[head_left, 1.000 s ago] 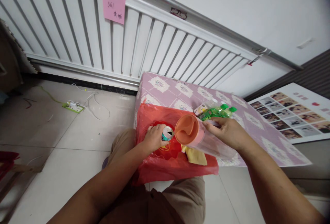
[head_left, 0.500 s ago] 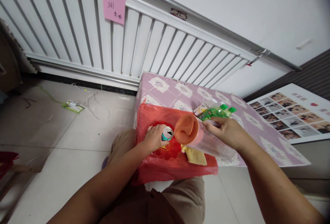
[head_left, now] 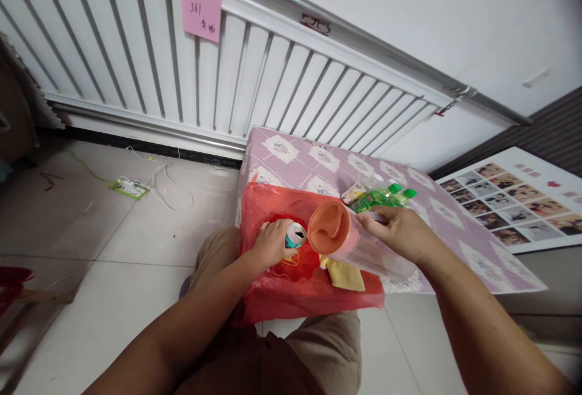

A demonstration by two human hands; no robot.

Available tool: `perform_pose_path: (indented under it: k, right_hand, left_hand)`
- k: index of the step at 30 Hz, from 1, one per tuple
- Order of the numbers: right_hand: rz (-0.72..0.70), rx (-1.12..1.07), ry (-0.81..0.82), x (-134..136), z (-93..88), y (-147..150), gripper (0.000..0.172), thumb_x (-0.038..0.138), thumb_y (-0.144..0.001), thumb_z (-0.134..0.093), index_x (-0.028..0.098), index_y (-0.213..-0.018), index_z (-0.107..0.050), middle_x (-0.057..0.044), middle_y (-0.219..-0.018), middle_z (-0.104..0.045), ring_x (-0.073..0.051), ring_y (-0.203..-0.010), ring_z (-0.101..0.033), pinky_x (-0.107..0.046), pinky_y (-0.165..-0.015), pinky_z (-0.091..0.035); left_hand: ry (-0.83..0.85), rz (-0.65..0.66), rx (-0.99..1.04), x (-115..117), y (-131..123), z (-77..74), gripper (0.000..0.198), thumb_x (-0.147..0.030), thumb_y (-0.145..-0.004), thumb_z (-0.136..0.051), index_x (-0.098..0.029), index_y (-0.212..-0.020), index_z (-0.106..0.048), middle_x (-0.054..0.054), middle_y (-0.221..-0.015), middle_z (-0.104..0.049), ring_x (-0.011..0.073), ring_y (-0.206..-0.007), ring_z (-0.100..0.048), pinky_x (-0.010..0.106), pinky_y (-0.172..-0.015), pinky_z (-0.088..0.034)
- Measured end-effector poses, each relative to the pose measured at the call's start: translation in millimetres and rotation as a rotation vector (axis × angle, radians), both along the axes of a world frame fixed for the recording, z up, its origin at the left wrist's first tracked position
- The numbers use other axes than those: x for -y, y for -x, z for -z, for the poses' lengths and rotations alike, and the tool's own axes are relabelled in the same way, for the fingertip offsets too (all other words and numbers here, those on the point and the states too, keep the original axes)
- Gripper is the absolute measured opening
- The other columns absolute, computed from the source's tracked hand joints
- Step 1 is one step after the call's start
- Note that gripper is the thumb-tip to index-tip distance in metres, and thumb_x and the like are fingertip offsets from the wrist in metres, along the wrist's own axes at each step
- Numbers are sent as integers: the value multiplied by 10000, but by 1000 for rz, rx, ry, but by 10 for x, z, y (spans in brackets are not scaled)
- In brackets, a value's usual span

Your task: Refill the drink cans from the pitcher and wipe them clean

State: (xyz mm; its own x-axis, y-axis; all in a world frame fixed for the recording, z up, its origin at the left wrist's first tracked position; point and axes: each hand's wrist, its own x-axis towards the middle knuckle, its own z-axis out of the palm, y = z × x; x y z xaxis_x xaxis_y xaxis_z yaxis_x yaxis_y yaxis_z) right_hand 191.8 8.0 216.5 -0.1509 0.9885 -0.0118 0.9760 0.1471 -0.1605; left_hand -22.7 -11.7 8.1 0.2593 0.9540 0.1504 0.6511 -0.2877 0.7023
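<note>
My left hand (head_left: 271, 243) is wrapped round an opened drink can (head_left: 295, 236) with a teal side, held over a red tray (head_left: 291, 269). By its handle, my right hand (head_left: 400, 231) grips a clear plastic pitcher (head_left: 377, 256) with an orange lid (head_left: 328, 228). The pitcher is tilted on its side, lid toward the can, and the lid's edge is close to the can's top. Whether liquid passes between them I cannot tell. Below the pitcher lies a folded yellow cloth (head_left: 346, 275). A red plastic sheet (head_left: 313, 305) spreads under the tray.
Green-capped bottles (head_left: 377, 198) lie behind the pitcher on the table with a purple patterned cloth (head_left: 454, 213). A white radiator (head_left: 254, 67) runs along the wall. A power strip (head_left: 130, 189) with cables is on the tiled floor at left. A photo board (head_left: 518, 201) leans at right.
</note>
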Motion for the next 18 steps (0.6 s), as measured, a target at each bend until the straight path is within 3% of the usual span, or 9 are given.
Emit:
perform_pose_path:
  k: [7, 18]
  right_hand:
    - [-16, -17, -15, -10, 20, -8, 505, 661, -791, -514, 221, -544, -502, 28, -483, -442, -129, -469, -399, -282, -461, -314]
    - [-30, -2, -19, -16, 6, 1, 479, 632, -793, -507, 211, -567, -552, 20, -492, -494, -131, -472, -423, -282, -463, -323]
  left_hand:
    - [10, 2, 7, -7, 3, -2, 606, -342, -729, -807, -259, -1234, -482, 71, -1260, -633, 275, -1209, -575, 425, -1039, -385]
    - [11, 0, 11, -4, 4, -12, 593, -343, -730, -806, -259, -1226, -491, 70, -1250, -638, 274, -1200, -579, 415, -1026, -389]
